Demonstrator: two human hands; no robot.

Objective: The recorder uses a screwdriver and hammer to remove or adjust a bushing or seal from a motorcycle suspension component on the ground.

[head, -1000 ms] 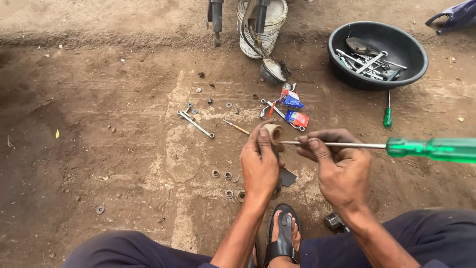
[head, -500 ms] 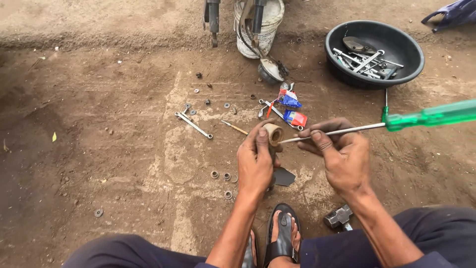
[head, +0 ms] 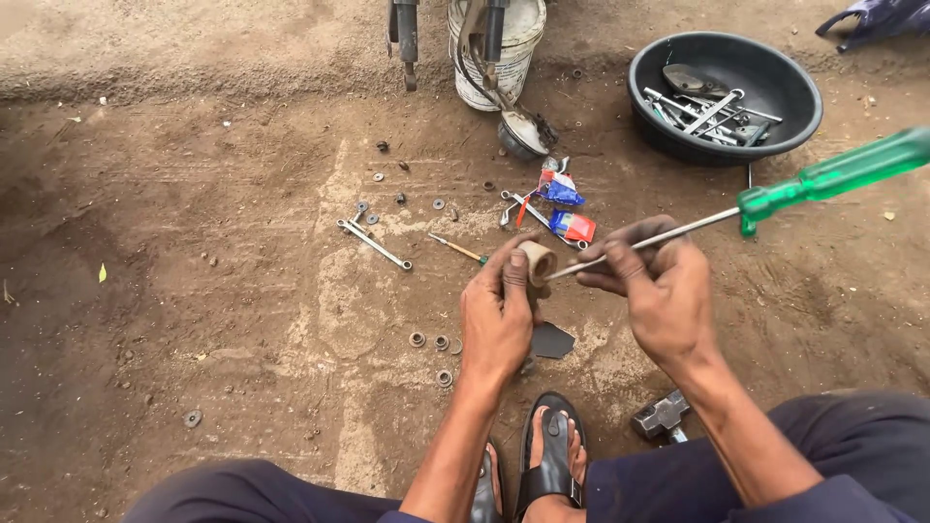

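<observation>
My left hand (head: 497,315) grips a small tan cylindrical bushing (head: 536,261), its open end turned to the right. My right hand (head: 657,291) holds the metal shaft of a long screwdriver with a green handle (head: 838,176). The shaft's tip touches the open end of the bushing. The handle slants up and to the right, away from me. Both hands are over bare dirt ground, above my sandalled feet (head: 552,465).
A black basin (head: 643,89) holding wrenches and tools sits at the far right. A spanner (head: 373,244), washers (head: 436,342), nuts and two small red-and-blue packets (head: 572,227) lie on the dirt. A white bucket (head: 502,44) stands at the top. A hammer head (head: 662,416) lies by my right leg.
The screwdriver handle has tilted upward, from level to slanting up and right. Both hands have stayed in place with the bushing between them.
</observation>
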